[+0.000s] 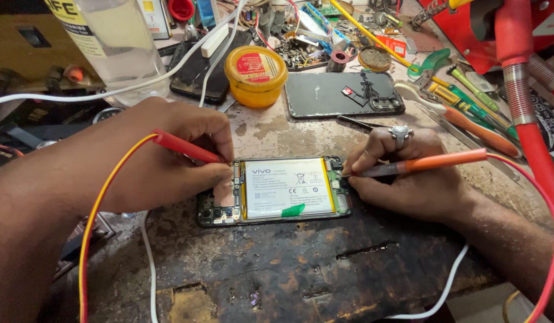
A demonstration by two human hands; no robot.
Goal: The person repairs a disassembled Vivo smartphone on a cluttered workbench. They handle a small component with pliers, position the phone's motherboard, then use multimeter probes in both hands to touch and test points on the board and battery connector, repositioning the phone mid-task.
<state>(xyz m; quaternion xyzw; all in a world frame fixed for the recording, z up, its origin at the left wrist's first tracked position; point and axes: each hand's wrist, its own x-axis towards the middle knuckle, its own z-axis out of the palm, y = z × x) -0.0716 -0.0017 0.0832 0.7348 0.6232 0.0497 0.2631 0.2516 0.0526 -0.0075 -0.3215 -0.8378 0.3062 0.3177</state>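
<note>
An opened phone (277,212) lies flat on the worn workbench (271,269), its white battery (287,186) exposed in the middle. My left hand (169,158) grips a red test probe (187,147) with a yellow lead and presses its tip onto the board at the phone's left end. An orange test probe (435,161) on a red lead is in my right hand (402,173), which wears a silver ring; the tip touches the phone's right end.
A second phone's dark back panel (342,94) lies behind, next to a round yellow tub (256,76) with a red label. Screwdrivers and tweezers (468,113) crowd the right. A clear bottle (118,42) stands back left. White cables (148,257) cross the bench.
</note>
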